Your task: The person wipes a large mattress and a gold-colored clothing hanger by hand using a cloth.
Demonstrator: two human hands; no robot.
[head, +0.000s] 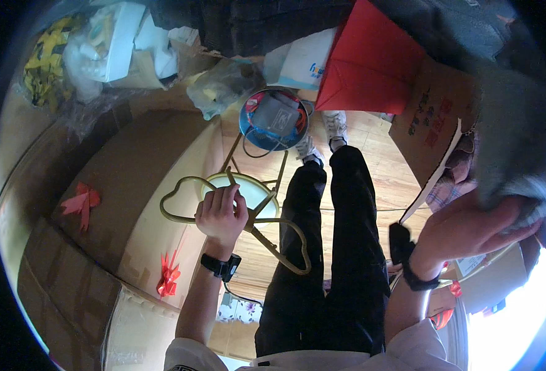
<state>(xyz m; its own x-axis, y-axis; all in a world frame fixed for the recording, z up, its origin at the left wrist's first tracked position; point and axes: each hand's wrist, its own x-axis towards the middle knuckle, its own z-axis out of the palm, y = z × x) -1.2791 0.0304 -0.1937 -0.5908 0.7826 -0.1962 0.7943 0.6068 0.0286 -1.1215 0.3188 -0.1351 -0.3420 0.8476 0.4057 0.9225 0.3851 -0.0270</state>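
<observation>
My left hand is closed around the top of an olive-gold metal stand, beside the hub where its looped arms meet. It looks like a coat stand seen from above. Below it, a round pale shelf with a gold rim and legs belongs apparently to the same stand. At the right, my right hand grips a grey-green cloth, probably a garment, its fingers partly hidden in the folds. Black bands circle both wrists.
Large brown cartons with red bows fill the left. Ahead are a blue bucket of items, a red paper bag and a white box. An open cardboard box beside my right arm holds plaid cloth.
</observation>
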